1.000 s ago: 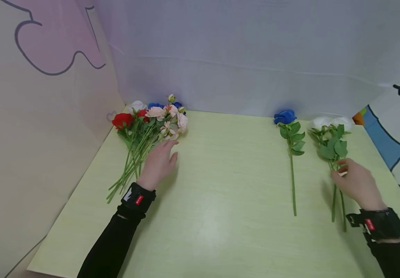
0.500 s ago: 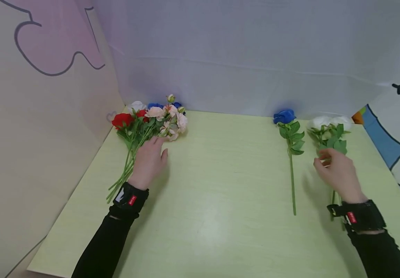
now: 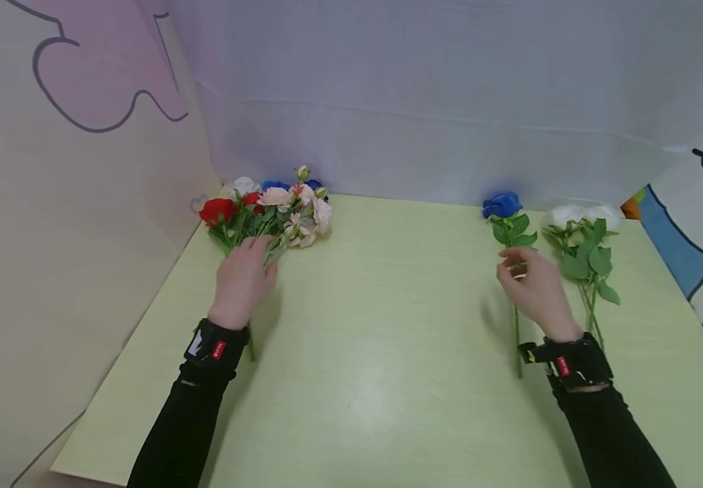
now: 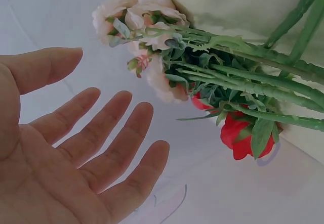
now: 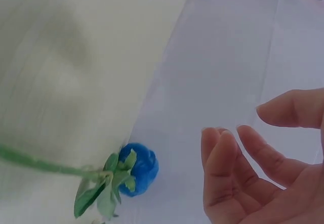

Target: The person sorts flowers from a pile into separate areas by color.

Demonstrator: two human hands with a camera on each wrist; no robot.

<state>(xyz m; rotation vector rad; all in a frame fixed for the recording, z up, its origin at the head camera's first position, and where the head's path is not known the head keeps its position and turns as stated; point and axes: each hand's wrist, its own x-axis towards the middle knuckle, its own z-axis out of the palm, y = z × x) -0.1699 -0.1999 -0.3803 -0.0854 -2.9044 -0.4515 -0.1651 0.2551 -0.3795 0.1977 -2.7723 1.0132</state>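
At the back left of the table lies a bunch of artificial flowers: red roses (image 3: 217, 211), pale pink flowers (image 3: 322, 214), a white rose (image 3: 244, 186) and blue blooms partly hidden behind. My left hand (image 3: 241, 281) is over their green stems, covering much of them in the head view. In the left wrist view its fingers (image 4: 109, 130) are spread, with nothing between them. On the right, my right hand (image 3: 537, 288) hovers by the stem of a single blue rose (image 3: 501, 205), just below its leaves. Its fingers (image 5: 220, 176) bend loosely and hold nothing.
Two white roses (image 3: 583, 215) with leafy stems lie to the right of the blue rose. The pale table (image 3: 382, 325) meets a light cloth backdrop (image 3: 388, 102) at the back and printed panels at both sides.
My right hand has moved left from the white roses to the blue rose. My left hand has shifted left, from beside the pink flowers to over the bunch's stems. The flowers have stayed put.
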